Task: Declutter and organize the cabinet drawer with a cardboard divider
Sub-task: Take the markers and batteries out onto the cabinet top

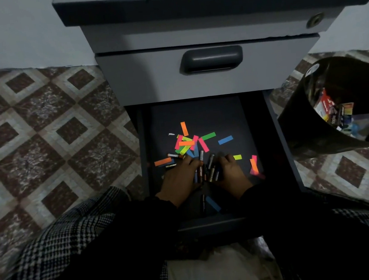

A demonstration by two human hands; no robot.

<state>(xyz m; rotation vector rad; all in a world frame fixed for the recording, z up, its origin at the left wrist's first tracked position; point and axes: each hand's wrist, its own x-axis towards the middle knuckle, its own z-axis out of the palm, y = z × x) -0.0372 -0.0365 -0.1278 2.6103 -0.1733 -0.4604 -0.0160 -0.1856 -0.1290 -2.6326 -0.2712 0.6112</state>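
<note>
The bottom drawer [269,128] of a grey cabinet stands pulled out below me. On its dark floor lie several coloured paper strips [187,143] and several small batteries [208,170]. My left hand [179,180] and my right hand [231,173] rest on the drawer floor on either side of the battery pile, fingers curved around it and touching the batteries. One more battery [203,202] and a blue strip [213,203] lie between my wrists. No cardboard divider is in view.
A black waste bin [312,118] with discarded packaging stands on the patterned tile floor [37,135] right of the drawer. The shut upper drawer [147,79] with a dark handle overhangs the back. My knees frame the drawer's front edge.
</note>
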